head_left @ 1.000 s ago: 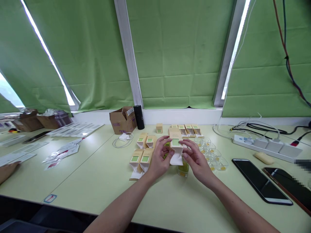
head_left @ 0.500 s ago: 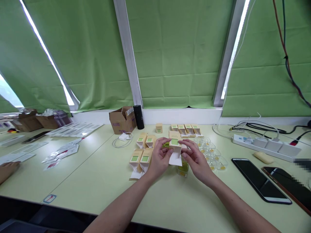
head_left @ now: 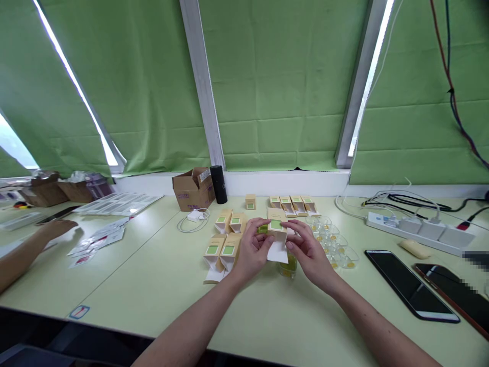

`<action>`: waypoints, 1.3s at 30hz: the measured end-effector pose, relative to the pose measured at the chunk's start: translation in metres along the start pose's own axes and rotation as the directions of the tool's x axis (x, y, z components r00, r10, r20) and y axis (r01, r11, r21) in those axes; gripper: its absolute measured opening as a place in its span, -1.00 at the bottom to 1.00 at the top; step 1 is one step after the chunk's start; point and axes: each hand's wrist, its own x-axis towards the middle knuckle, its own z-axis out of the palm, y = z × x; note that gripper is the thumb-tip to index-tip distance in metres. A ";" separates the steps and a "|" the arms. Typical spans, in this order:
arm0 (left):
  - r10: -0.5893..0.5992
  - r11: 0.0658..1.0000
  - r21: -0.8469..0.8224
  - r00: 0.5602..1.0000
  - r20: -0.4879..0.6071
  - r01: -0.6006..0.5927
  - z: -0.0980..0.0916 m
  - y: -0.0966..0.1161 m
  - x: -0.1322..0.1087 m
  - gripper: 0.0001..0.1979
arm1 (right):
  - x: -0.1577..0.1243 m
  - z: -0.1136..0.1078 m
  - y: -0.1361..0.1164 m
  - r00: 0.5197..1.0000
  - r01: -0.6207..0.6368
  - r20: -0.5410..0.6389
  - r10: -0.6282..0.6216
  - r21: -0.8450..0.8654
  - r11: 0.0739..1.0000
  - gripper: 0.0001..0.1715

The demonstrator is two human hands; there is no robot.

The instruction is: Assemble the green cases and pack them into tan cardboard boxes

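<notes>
Both my hands hold one small tan carton [head_left: 277, 227] with a green square label, its white bottom flap hanging open toward me. My left hand [head_left: 254, 251] grips its left side with thumb and fingers. My right hand [head_left: 309, 252] pinches the right side. Under the carton a small jar with yellow-green contents [head_left: 288, 266] stands on the table, partly hidden. Several like cartons [head_left: 223, 244] lie to the left with flaps open, and a row of them [head_left: 292, 203] stands behind.
Clear little cups with yellow contents [head_left: 336, 247] sit right of my hands. Two phones [head_left: 410, 285] and a power strip [head_left: 418, 227] lie at the right. A brown cardboard box [head_left: 193, 189] and black cylinder [head_left: 218, 184] stand at the back. Another person's hand [head_left: 57, 228] reaches over leaflets at the left.
My hands keep hold of the carton, barely shifting. The other person's hand at the left has reached forward and right across the table.
</notes>
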 end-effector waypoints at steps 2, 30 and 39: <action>-0.020 1.000 -0.013 1.000 0.022 0.020 -0.001 0.001 -0.001 -0.63 | 0.000 0.000 0.000 1.000 0.000 -0.001 0.000 0.019 1.000 -0.57; -0.061 0.997 -0.025 0.959 0.278 0.071 -0.003 0.009 -0.007 -0.20 | 0.004 -0.001 -0.004 0.986 0.019 -0.167 -0.020 -0.011 1.000 -0.70; -0.050 0.990 -0.118 0.973 0.226 0.078 0.000 0.005 -0.005 -0.32 | 0.004 0.001 -0.002 0.984 0.034 -0.173 -0.039 -0.031 0.999 -0.70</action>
